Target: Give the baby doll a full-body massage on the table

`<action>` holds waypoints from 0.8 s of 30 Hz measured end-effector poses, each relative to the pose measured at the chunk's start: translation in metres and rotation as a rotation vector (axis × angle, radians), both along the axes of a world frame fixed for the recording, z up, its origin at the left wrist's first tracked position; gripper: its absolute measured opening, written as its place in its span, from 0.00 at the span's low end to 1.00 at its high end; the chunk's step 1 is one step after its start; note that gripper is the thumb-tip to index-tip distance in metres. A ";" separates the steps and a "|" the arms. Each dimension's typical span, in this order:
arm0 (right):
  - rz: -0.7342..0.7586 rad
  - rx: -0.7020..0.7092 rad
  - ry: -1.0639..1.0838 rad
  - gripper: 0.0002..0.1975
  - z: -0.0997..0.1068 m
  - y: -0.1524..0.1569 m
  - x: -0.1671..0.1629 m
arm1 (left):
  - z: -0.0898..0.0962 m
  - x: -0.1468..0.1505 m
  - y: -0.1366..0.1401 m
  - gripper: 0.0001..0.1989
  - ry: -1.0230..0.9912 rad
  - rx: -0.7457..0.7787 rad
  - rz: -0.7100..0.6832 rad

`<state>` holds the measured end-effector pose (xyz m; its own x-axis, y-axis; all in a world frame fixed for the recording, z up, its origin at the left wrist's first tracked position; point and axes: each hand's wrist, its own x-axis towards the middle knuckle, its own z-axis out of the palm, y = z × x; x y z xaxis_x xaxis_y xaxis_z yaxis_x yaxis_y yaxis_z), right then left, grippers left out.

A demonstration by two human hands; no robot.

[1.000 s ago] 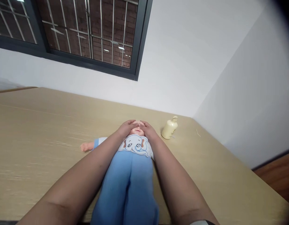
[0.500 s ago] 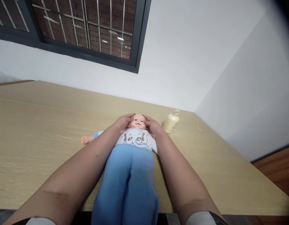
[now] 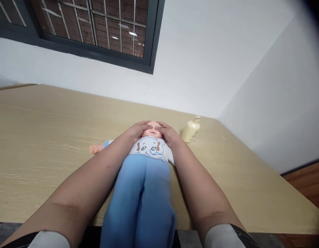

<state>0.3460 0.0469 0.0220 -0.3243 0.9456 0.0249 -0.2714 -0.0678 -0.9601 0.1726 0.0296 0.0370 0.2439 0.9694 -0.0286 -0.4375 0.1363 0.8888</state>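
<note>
A baby doll (image 3: 143, 179) lies on its back on the table, its legs towards me. It wears blue trousers and a white top with an elephant face on the chest. My left hand (image 3: 139, 130) cups one side of the doll's head (image 3: 153, 133), and my right hand (image 3: 169, 133) cups the other. Both thumbs lie across the doll's eyes, while its mouth and forehead stay visible. The other fingers curl round the sides of the head and are partly hidden. One bare doll hand (image 3: 96, 148) sticks out beyond my left forearm.
A pale yellow pump bottle (image 3: 190, 130) stands on the wooden table (image 3: 45, 165), to the right of my right hand. Behind the table is a white wall (image 3: 200, 62) with a dark-framed barred window (image 3: 149, 65). A thin pale strand (image 3: 222, 136) lies near the right edge.
Both thumbs have moved inward over the doll's eyes, which showed before. The hands remain round the head, and the view has tipped slightly down.
</note>
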 end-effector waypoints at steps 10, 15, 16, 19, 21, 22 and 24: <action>0.178 0.019 0.050 0.25 0.009 -0.008 0.011 | -0.002 -0.009 0.000 0.29 -0.084 -0.030 -0.054; -0.032 0.061 -0.109 0.25 0.000 -0.003 0.001 | -0.008 -0.002 0.005 0.26 0.016 -0.005 0.033; -0.070 0.085 -0.156 0.25 -0.002 -0.001 -0.001 | -0.009 0.000 0.006 0.25 0.071 0.020 0.052; -0.121 0.104 -0.224 0.26 -0.004 0.004 -0.004 | -0.010 0.002 0.007 0.23 0.164 0.060 0.093; -0.124 0.101 -0.222 0.26 -0.004 0.004 -0.004 | -0.010 0.002 0.008 0.22 0.161 0.057 0.096; -0.121 0.101 -0.210 0.25 -0.004 0.004 -0.004 | -0.010 0.002 0.009 0.21 0.159 0.056 0.096; -0.100 0.094 -0.169 0.23 -0.003 0.002 -0.003 | -0.010 0.001 0.010 0.20 0.155 0.055 0.093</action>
<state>0.3426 0.0491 0.0194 -0.2363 0.9693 0.0681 -0.1068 0.0437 -0.9933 0.1735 0.0394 0.0266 0.1496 0.9887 -0.0054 -0.3032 0.0510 0.9516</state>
